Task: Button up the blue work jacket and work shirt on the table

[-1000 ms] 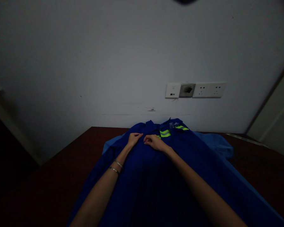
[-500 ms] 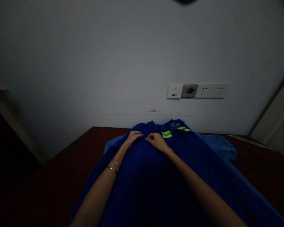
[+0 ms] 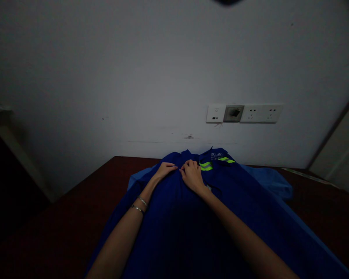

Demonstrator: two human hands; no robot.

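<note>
A dark blue jacket (image 3: 168, 201) with yellow-green and grey reflective strips lies spread out, its collar end toward the wall. At the upper front opening, my left hand (image 3: 164, 169) has its fingers and thumb closed on the cloth edge. Just to its right, my right hand (image 3: 192, 176) is curled with fingertips drawn together on the same front edge. The fingertips of both hands nearly meet. What exactly lies between them is too dark and small to make out. Two bracelets (image 3: 140, 205) circle my left wrist.
Lighter blue cloth (image 3: 275, 182) shows beneath the jacket on both sides. Everything rests on a dark red table (image 3: 84, 197) against a pale wall (image 3: 151, 77). Wall sockets (image 3: 260, 113) are above its right part. Dark furniture (image 3: 8, 186) stands at the left.
My right hand has turned and its fingers have shifted slightly up over the front edge. My left hand has stayed nearly in place.
</note>
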